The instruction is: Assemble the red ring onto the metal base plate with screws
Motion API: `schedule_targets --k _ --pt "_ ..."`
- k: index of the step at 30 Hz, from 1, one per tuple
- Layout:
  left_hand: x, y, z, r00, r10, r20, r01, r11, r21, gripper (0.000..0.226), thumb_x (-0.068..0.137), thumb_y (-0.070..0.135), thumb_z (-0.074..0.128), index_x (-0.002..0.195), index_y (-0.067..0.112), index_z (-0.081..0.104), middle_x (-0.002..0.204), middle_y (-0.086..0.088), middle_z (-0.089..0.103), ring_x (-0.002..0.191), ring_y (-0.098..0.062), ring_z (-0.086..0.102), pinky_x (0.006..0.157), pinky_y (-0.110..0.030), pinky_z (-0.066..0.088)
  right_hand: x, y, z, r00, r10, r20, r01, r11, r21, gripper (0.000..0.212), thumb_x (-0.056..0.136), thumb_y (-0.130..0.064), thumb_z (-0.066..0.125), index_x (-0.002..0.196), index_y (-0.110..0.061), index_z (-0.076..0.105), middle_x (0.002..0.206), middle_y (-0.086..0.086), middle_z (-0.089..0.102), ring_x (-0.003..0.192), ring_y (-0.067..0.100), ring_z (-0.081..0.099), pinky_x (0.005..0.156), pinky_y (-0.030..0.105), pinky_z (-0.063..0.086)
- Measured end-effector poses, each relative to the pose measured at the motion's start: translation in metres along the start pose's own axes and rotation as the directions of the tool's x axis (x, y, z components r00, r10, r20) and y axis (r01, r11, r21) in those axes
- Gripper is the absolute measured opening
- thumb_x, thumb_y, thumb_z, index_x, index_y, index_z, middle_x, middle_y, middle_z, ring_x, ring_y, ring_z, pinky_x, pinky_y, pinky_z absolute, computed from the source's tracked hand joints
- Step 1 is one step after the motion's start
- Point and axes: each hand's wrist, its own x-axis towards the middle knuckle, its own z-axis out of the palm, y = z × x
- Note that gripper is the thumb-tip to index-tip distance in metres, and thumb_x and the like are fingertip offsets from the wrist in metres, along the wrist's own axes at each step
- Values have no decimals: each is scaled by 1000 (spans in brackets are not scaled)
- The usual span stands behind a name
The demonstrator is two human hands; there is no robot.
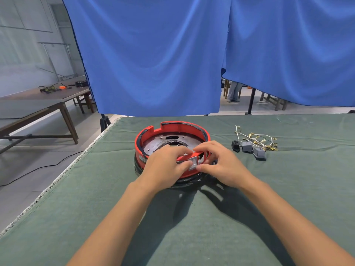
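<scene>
A wrinkled green felt cloth [288, 189] covers the worktop. Behind it hang 2 draped blue fabric curtains [153, 54] on black stands. To the left, 2 long dark wooden tables [48, 104] stand on a pale grey tiled floor [48, 156], where a black cable trails. Pale walls [23, 45] rise beyond.

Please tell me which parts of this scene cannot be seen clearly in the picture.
- Near rim of the red plastic ring: covered by the left hand and right hand, head view.
- Small grey square part on the ring: what it is, too small and partly covered by fingers.
- Screws: none can be made out.
- Round metal base plate: near half hidden by the hands.
- White wire bundle with brass terminals: details too small.
</scene>
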Motion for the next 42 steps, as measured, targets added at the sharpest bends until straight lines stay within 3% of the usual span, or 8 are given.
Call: schedule_targets --k 7,12,17,23,27,30,34,42 --pt "11 30 22 996 14 -92 19 936 352 30 93 43 45 104 17 55 110 -6 54 108 -26 43 88 -38 36 -7 -2 -6 963 -44 -265 22 996 -86 32 81 -2 63 92 -32 65 100 -9 63 74 8 62 71 17 48" --pt "25 40 36 995 -28 -97 60 935 349 19 96 35 44 100 17 48 104 -7 64 109 -29 48 73 -36 33 -13 34 -42 779 118 -616 -386 864 -324 17 85 -17 58 98 -26 62 106 -5 59 104 20 52 74 34 42" --pt "27 35 43 988 -12 -155 60 950 306 16 94 36 45 99 21 50 98 1 66 100 -25 53 64 -34 28 -15 72 -53 642 403 -652 -684 685 -249 51 85 -28 63 129 -10 45 133 17 42 125 35 37 97 42 36" --pt "26 31 43 989 -2 -145 48 948 315 19 94 36 43 105 23 53 99 4 66 98 -23 55 63 -33 31 0 80 -58 646 405 -647 -631 760 -155 27 89 -22 62 110 -7 54 114 17 59 107 34 52 86 38 40" --pt "28 29 42 991 -36 -126 68 963 261 23 95 36 42 107 22 56 100 3 65 98 -22 55 66 -34 36 5 48 -59 675 528 -516 -327 840 432 18 89 -11 60 102 1 63 75 7 64 57 19 60 56 29 51" --pt "29 28 39 991 -74 -111 95 976 195 24 95 37 44 106 23 60 101 3 65 98 -21 57 73 -35 41 9 14 -50 746 661 -79 -278 417 866 15 92 -17 57 93 -2 59 59 10 64 38 11 56 38 19 48" --pt "25 26 34 993 -73 -89 85 985 147 25 94 38 44 106 25 63 100 4 67 98 -20 58 77 -36 45 8 -7 -38 740 653 159 -390 224 893 25 90 -34 60 87 -9 60 54 9 62 37 11 57 35 18 48" --pt "23 20 22 996 -85 4 85 994 75 30 93 36 39 104 27 65 101 6 68 99 -18 58 80 -34 43 4 -9 -29 757 646 99 -434 384 815 24 85 -33 67 77 -11 62 56 7 65 41 11 58 40 19 50"
